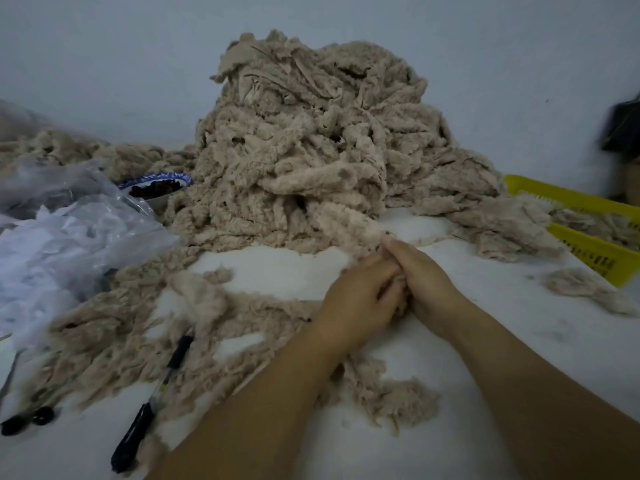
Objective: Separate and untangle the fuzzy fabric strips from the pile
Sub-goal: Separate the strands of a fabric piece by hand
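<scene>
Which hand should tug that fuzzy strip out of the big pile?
Probably the right hand: its fingertips pinch the strip closest to where it leaves the pile. The left hand holds it just behind, so it can steady.

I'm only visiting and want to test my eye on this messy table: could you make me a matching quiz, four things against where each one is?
Things:
1 yellow basket
2 pen
3 blue-rimmed bowl
4 strip end

Places:
A held by the left hand and right hand
B far right
C lower left
D left of the pile, behind the plastic bag

Pairs: 1-B, 2-C, 3-D, 4-A
</scene>
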Available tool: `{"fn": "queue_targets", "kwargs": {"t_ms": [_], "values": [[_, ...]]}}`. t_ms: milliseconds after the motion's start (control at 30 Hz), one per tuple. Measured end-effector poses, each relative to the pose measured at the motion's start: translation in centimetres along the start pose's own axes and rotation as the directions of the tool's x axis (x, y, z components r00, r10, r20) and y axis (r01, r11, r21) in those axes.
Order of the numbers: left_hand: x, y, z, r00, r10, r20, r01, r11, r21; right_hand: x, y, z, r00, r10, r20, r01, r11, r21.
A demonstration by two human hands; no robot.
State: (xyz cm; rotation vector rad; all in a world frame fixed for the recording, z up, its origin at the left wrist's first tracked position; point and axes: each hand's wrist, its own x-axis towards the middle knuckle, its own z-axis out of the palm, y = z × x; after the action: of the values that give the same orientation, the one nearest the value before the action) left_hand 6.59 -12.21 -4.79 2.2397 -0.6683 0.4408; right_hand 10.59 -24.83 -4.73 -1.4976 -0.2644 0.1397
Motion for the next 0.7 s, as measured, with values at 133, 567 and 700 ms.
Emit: {"fn": "queue_targets", "kwargs": {"t_ms": [133,567,700], "values": [[-0.2,-0.8,-0.2,0.995,-0.095,-0.032,0.092,0.993,-0.075,0.9,0.6,-0.6,0.99,0.084,-0.112,-0.068,0.988,0.141],[0.0,-3.3,-2.4,0.844,-0.496,-0.202,0.43,0.852,-0.298,1.0,-1.3,-2.1,0.906,0.23,-0.355,-0.018,0.859,0.511],[0.5,-4.9,-4.2,0.525,-0.677,-0.516,0.439,0.734,-0.518,0.6,-1.3,-1.9,0.937,0.285,-0.201,-0.134,0.827,0.546]]}}
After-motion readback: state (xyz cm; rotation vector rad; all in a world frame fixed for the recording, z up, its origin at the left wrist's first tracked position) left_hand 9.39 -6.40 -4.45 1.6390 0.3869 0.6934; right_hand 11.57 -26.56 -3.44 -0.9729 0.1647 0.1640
